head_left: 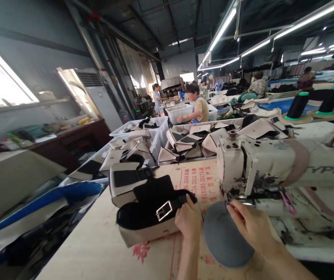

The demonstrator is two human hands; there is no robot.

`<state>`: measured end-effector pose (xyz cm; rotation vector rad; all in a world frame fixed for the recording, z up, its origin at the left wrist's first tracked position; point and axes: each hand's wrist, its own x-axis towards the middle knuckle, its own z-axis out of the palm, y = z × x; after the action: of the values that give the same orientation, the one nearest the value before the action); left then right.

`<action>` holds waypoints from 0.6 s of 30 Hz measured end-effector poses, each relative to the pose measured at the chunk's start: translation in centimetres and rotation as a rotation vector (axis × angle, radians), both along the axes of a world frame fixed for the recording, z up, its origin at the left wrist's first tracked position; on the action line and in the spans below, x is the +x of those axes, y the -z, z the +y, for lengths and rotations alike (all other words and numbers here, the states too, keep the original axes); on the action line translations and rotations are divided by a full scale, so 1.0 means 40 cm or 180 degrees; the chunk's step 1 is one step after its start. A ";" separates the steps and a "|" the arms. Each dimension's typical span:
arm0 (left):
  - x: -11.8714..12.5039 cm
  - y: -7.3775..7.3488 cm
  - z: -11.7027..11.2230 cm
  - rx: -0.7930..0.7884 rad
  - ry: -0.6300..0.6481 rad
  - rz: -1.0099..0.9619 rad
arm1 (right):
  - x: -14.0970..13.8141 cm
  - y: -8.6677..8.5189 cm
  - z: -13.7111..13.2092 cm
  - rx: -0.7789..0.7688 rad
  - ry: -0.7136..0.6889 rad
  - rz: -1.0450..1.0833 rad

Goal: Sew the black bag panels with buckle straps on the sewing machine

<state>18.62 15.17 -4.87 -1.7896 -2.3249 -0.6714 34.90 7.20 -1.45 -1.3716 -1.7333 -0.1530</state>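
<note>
My left hand (188,221) is closed on the end of a black strap with a metal buckle (163,210), part of a beige and black shoe upper (143,217) lying on the bench. A second upper (126,181) lies just behind it. My right hand (250,225) rests over a grey rounded pad (223,239), its fingers pinched close under the needle area of a white sewing machine (260,165). What the right fingers hold is hidden.
White bins (161,132) filled with beige and black uppers stand behind the bench. Printed cardboard (196,179) covers the bench top. Black thread cones (298,105) stand at the right. Other people work at benches farther back. A blue-edged cart (53,198) is at the left.
</note>
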 end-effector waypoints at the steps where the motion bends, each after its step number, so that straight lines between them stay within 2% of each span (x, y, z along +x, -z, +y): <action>1: 0.010 0.005 0.018 0.0066 0.0001 0.0053 | 0.026 -0.005 -0.003 0.0043 -0.0061 -0.0368; 3: 0.005 0.003 0.048 0.0164 0.0125 0.0090 | 0.063 -0.030 -0.017 0.0111 -0.0175 -0.0721; 6: -0.077 -0.020 0.037 0.0270 0.0247 0.0133 | 0.062 -0.074 -0.058 0.0465 -0.0176 -0.0530; 8: -0.160 -0.042 -0.015 0.0345 0.0245 0.0245 | 0.019 -0.080 -0.085 0.0761 -0.0148 -0.0342; 9: -0.199 -0.052 -0.048 0.0355 0.0382 0.0309 | -0.011 -0.073 -0.093 0.0776 -0.0173 -0.0341; 12: -0.266 -0.086 -0.143 0.0251 0.1292 0.0270 | -0.106 -0.032 -0.086 0.0196 -0.0330 -0.0587; 13: -0.266 -0.100 -0.162 0.0262 0.1492 0.0190 | -0.128 -0.017 -0.074 -0.0076 -0.0399 -0.0664; 15: -0.232 -0.139 -0.177 0.0315 0.1610 -0.0002 | -0.142 0.004 -0.046 -0.0427 -0.0512 -0.0615; 18: -0.126 -0.218 -0.144 0.0339 0.1549 -0.0221 | -0.103 0.004 -0.005 -0.0225 -0.0457 -0.0112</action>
<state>13.59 9.42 3.86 -2.3313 -1.8491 -0.9100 30.78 7.01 -1.61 -1.2960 -1.8750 -0.0367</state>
